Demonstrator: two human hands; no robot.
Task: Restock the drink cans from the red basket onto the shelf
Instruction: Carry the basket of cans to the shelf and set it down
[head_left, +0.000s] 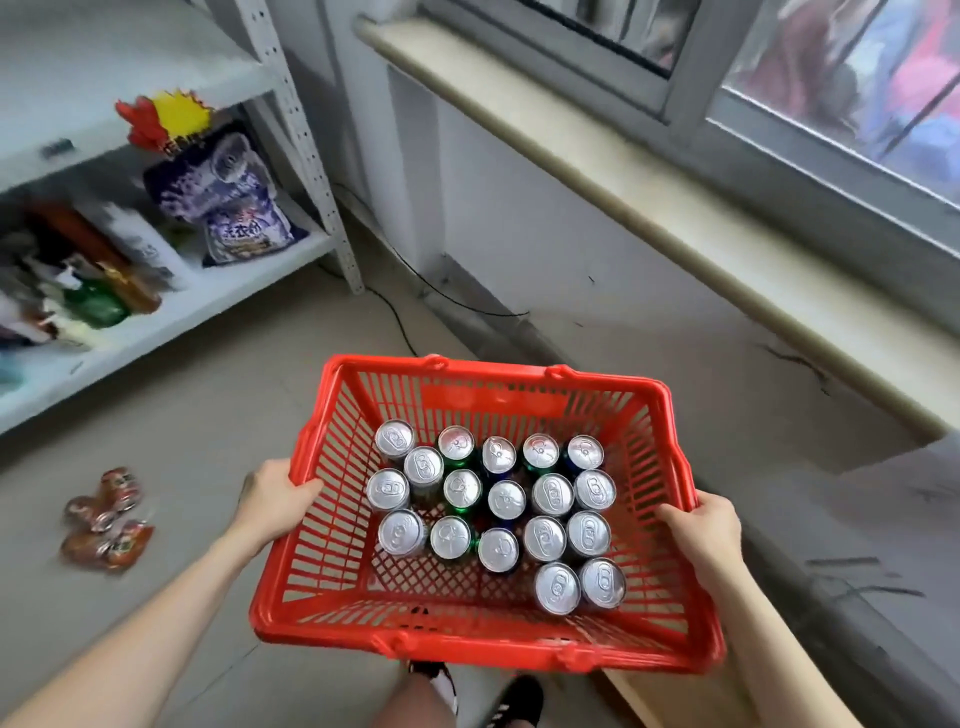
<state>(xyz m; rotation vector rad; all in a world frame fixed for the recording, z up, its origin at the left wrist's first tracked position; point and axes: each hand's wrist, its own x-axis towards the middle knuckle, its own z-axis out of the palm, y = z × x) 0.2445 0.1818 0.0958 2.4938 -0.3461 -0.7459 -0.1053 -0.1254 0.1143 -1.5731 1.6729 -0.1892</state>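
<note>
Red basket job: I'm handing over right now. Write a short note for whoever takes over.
Left hand grips the left rim of the red plastic mesh basket; right hand grips the right rim, holding it above the floor.
Silver-topped drink cans all stand upright inside it.
White metal shelf, ahead-left, holds bottles and a purple bag.
Done: no cans seen on the shelf.
Left: carry the basket over, shelve every can.

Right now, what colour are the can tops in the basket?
Silver, all of them: the drink cans stand upright in the red basket. Head view.
</note>
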